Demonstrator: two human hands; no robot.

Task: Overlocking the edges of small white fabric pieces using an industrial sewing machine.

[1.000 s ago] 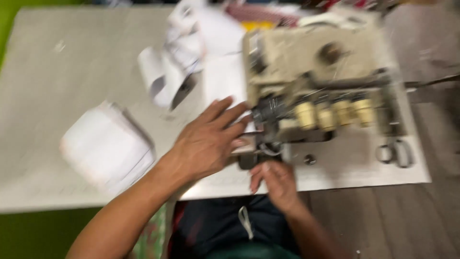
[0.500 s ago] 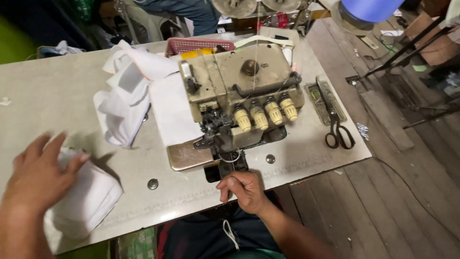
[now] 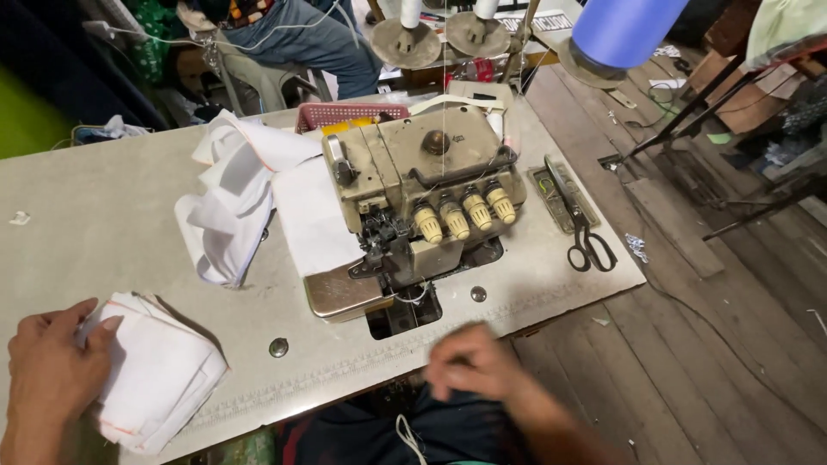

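Left hand [image 3: 52,379] flat on the near left edge of the worktop [image 3: 103,224], fingers spread loosely over the stack of white cloth pieces [image 3: 159,379], thumb and forefinger at its upper left corner; grip open, resting on the stack, not closed around it. Right hand [image 3: 472,366] low at the front edge of the worktop, just below the opening under the sewing machine [image 3: 422,207], blurred; fingers seemingly curled, but cannot tell whether anything is pinched between them. Stack made of thin cut pieces laid roughly one on another, edges uneven, a faint orange line along some borders. Judged light, soft and limp: likely to sag and fan apart if lifted by one corner, and top layers likely to slide off on the smooth worktop. Best taken by pinching a single top layer at the loose corner near the thumb, or, for the whole stack, by sliding fingers underneath and pressing down from above. No risk of breakage, only of creasing or mixing the order. Behind, more loose white cloth [image 3: 237,198] heaped just left of the machine, partly under its edge. Black scissors [image 3: 586,237] to the right of the machine, well apart from both hands. Red basket [image 3: 349,114] behind the machine, another person's legs beyond it.
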